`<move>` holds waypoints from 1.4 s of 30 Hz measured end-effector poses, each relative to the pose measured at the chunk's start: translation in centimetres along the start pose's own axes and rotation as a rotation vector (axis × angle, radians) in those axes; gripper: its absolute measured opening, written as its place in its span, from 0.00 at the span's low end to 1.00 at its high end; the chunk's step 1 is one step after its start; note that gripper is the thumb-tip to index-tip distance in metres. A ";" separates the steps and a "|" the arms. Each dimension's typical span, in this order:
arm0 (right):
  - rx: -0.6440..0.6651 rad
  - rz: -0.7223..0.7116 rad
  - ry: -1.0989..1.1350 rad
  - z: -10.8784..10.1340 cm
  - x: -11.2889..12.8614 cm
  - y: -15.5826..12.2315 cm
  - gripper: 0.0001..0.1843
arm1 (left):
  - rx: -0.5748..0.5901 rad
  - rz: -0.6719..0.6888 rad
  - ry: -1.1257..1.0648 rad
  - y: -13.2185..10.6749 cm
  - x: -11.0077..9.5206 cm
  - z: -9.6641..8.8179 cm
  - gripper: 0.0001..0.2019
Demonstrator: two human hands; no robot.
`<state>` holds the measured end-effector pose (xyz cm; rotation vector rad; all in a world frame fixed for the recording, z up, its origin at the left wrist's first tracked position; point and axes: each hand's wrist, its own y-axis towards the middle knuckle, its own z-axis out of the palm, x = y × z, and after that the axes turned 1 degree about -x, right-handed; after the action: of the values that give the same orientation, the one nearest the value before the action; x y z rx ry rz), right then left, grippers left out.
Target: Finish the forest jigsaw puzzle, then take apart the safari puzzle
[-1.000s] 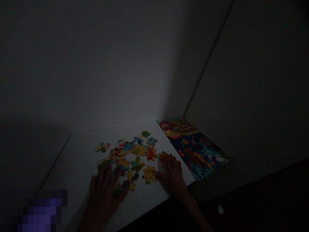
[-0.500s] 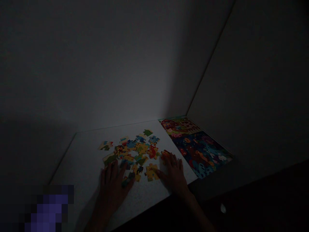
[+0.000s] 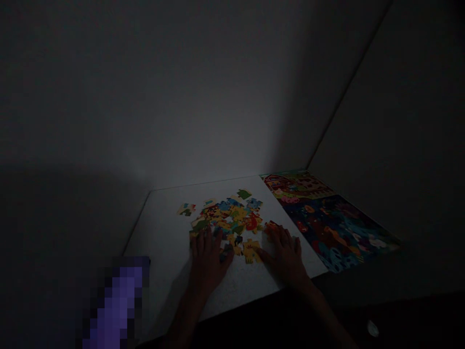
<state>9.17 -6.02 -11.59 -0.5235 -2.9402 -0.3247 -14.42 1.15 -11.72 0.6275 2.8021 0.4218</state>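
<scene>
Loose jigsaw puzzle pieces [image 3: 238,214] lie in a colourful heap on a white table [image 3: 240,291]. My left hand [image 3: 209,261] rests palm down at the near left side of the heap, fingers spread, its tips over some pieces. At the right, my right hand [image 3: 285,254] lies flat with fingers apart. Its fingertips cover part of an orange-red piece [image 3: 272,227], and its thumb touches a yellow piece [image 3: 251,251]. One pale piece with green [image 3: 187,209] sits apart at the far left. Dim light hides fine detail.
Two pictures lie on the table's right: a farm scene [image 3: 300,186] at the back and a dark blue sea scene [image 3: 337,230] in front. White walls [image 3: 218,97] rise behind and at the right. A pixelated purple shape [image 3: 116,305] is at the lower left.
The whole view has shifted, so table, pieces and hands appear farther right. Both hands keep about the same places among the pieces.
</scene>
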 end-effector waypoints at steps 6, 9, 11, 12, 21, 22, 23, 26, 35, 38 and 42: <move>0.086 0.032 -0.029 -0.2 1.1 1.8 0.42 | -0.042 0.041 -0.030 -0.1 0.6 0.7 0.28; 0.109 0.045 -0.027 -0.6 2.0 3.0 0.42 | -0.083 0.042 -0.033 -0.1 0.6 0.8 0.26; 0.119 0.055 -0.017 -0.8 2.5 3.7 0.44 | -0.076 0.063 -0.045 -0.1 0.6 0.7 0.25; 0.123 0.057 -0.013 -1.0 2.8 4.0 0.45 | -0.071 0.073 -0.050 -0.1 0.6 0.7 0.25; 0.137 -0.004 -0.004 -0.9 4.5 7.3 0.45 | -0.093 0.081 -0.104 -0.1 0.8 1.2 0.24; 0.147 -0.010 -0.004 -0.9 4.6 7.7 0.45 | -0.091 0.085 -0.105 -0.1 0.8 1.1 0.24; 0.158 -0.016 -0.004 -0.8 4.7 8.1 0.45 | -0.086 0.095 -0.106 -0.1 0.8 1.0 0.24; 0.188 -0.037 0.001 -0.5 4.9 9.2 0.45 | -0.083 0.119 -0.110 -0.3 0.7 0.8 0.23; 0.189 -0.091 -0.009 0.5 5.4 10.6 0.41 | -0.118 0.089 -0.189 -0.6 -0.5 0.3 0.22; 0.168 -0.111 0.011 0.5 5.5 10.9 0.38 | -0.100 0.121 -0.193 -0.6 -0.5 0.4 0.22; 0.142 -0.157 0.041 0.7 5.4 11.3 0.32 | -0.102 0.162 -0.184 -0.6 -0.7 0.7 0.23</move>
<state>8.05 6.25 -9.18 -0.2648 -2.9424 -0.1400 -13.84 0.52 -12.45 0.8282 2.5490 0.5062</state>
